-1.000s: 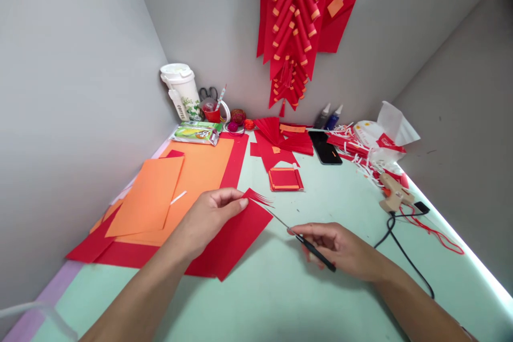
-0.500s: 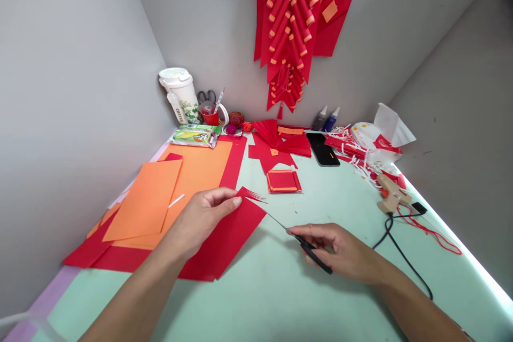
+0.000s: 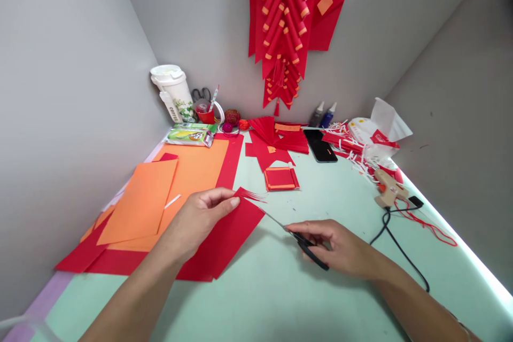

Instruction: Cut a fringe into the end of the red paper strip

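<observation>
Between thumb and fingers, my left hand (image 3: 206, 219) pinches the upper corner of a red sheet of paper (image 3: 230, 238). Thin cut strips fan out to the right from that corner as a fringe (image 3: 250, 195). My right hand (image 3: 332, 246) is closed around the black handles of a pair of scissors (image 3: 308, 251). Their narrow blades point up and left and meet the paper's right edge just below the fringe. The lower part of the sheet hangs toward the table; my left forearm covers some of it.
Orange sheets (image 3: 138, 203) lie over red paper on the left. Ahead are a small red paper bundle (image 3: 281, 178), folded red fans (image 3: 294, 142) and a phone (image 3: 320, 145). A glue gun (image 3: 389, 189) with its black cord sits on the right. Red paper firecrackers (image 3: 282, 16) hang on the wall.
The scissor blades have moved slightly left, further onto the red paper's edge. My left hand keeps its pinch. The whole view has shifted a little.
</observation>
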`<state>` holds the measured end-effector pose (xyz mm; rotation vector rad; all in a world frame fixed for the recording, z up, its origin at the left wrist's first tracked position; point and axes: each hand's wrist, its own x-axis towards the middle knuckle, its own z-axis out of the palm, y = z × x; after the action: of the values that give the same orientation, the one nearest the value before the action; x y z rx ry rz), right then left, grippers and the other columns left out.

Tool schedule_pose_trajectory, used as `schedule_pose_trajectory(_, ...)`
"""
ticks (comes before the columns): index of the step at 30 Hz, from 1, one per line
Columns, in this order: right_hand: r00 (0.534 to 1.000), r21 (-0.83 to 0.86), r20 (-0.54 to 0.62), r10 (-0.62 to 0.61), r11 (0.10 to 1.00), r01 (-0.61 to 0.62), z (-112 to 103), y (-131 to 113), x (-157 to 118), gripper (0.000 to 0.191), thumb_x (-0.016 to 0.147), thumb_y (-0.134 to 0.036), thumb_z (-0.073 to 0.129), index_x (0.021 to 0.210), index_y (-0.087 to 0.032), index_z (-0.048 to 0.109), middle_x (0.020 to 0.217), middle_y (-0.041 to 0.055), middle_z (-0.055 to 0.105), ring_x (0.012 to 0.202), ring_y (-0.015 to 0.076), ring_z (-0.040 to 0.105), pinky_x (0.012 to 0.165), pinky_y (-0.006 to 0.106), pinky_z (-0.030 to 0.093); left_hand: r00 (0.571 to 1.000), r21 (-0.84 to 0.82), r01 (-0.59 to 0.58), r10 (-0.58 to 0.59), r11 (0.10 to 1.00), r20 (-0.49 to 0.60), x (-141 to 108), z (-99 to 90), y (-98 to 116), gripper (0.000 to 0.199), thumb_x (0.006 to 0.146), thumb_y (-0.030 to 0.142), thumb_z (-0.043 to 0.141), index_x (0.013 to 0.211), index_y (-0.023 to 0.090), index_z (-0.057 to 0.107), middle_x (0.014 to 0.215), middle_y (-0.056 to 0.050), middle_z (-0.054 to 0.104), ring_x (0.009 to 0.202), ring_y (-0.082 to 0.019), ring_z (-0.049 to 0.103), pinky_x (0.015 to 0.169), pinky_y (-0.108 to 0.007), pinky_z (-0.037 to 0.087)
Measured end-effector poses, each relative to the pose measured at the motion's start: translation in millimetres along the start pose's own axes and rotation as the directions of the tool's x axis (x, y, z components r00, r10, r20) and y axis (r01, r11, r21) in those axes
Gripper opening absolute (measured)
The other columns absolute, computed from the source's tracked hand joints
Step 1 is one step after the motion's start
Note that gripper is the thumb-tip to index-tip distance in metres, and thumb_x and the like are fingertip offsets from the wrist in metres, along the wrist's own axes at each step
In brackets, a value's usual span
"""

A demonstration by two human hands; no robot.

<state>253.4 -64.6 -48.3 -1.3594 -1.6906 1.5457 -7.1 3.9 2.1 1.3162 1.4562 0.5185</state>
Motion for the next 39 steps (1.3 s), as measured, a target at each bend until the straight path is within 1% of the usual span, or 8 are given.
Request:
schedule_pose_trajectory(5, 1.0, 0.024, 0.005, -0.009, 1.0, 0.009, 0.3, 1.6, 0.2, 0.042, 0.079, -0.013, 0.055, 0.119, -0.026, 0.061, 0.083, -0.0007, 0.064, 0.074, 0.0125, 0.062, 0.062, 0.019, 0.049, 1.0, -0.005, -0.003, 0.003, 1.0, 0.018, 1.0, 2.2, 1.0, 0.036, 0.07, 0.058, 0.06, 0.089, 0.028, 0.068, 0.074, 0.005, 0.065, 0.06, -0.011, 0.052, 0.051, -0.019, 0.036)
schedule_pose_trajectory(8, 1.0, 0.027, 0.0, -0.011, 1.0, 0.011, 0.2, -0.1, 0.6, 0.043, 0.079, -0.013, 0.056, 0.119, -0.026, 0.06, 0.082, -0.001, 0.064, 0.073, 0.0126, 0.063, 0.061, 0.019, 0.049, 1.0, 0.016, 0.003, -0.004, 1.0, 0.014, 2.6, 2.1, -1.9, 0.037, 0.07, 0.059, 0.059, 0.091, 0.029, 0.068, 0.074, 0.004, 0.065, 0.061, -0.013, 0.052, 0.052, -0.019, 0.036)
schedule_pose_trajectory(14, 1.0, 0.025, 0.005, -0.012, 1.0, 0.012, -0.1, 0.6, 1.1, 0.043, 0.079, -0.012, 0.056, 0.119, -0.025, 0.06, 0.082, -0.001, 0.065, 0.073, 0.0125, 0.063, 0.061, 0.019, 0.049, 1.0, 0.031, -0.018, 0.018, 0.999, 0.004, 3.3, 1.4, -3.4, 0.035, 0.071, 0.058, 0.059, 0.09, 0.029, 0.068, 0.074, 0.004, 0.064, 0.063, -0.013, 0.052, 0.052, -0.019, 0.036)
schedule_pose_trajectory(21, 0.999, 0.043, 0.018, -0.034, 0.999, 0.033, -0.6, 5.1, 0.3, 0.045, 0.079, -0.008, 0.053, 0.119, -0.028, 0.06, 0.089, -0.0012, 0.068, 0.077, 0.0124, 0.065, 0.063, 0.018, 0.05, 1.0, 0.014, -0.008, 0.008, 1.0, 0.011, 2.7, 2.3, -2.1, 0.036, 0.071, 0.058, 0.06, 0.091, 0.029, 0.068, 0.073, 0.004, 0.064, 0.062, -0.013, 0.052, 0.051, -0.019, 0.036)
schedule_pose_trajectory(31, 1.0, 0.048, 0.022, -0.018, 0.999, 0.017, -0.8, 2.0, 0.4, 0.043, 0.08, -0.009, 0.053, 0.119, -0.026, 0.06, 0.084, -0.0012, 0.069, 0.077, 0.013, 0.066, 0.062, 0.018, 0.05, 1.0, 0.023, -0.007, 0.007, 1.0, 0.01, 1.2, 4.2, 1.0, 0.038, 0.07, 0.059, 0.059, 0.088, 0.027, 0.068, 0.073, 0.004, 0.063, 0.06, -0.011, 0.05, 0.051, -0.018, 0.035)
schedule_pose_trajectory(39, 0.999, 0.039, 0.02, -0.031, 0.999, 0.03, -0.1, 1.9, -0.2, 0.043, 0.079, -0.009, 0.053, 0.119, -0.025, 0.06, 0.09, -0.0002, 0.069, 0.078, 0.0131, 0.066, 0.065, 0.019, 0.051, 1.0, 0.021, -0.018, 0.018, 1.0, 0.014, 1.6, 4.3, -0.6, 0.036, 0.071, 0.059, 0.059, 0.088, 0.028, 0.068, 0.073, 0.004, 0.064, 0.062, -0.012, 0.052, 0.052, -0.019, 0.036)
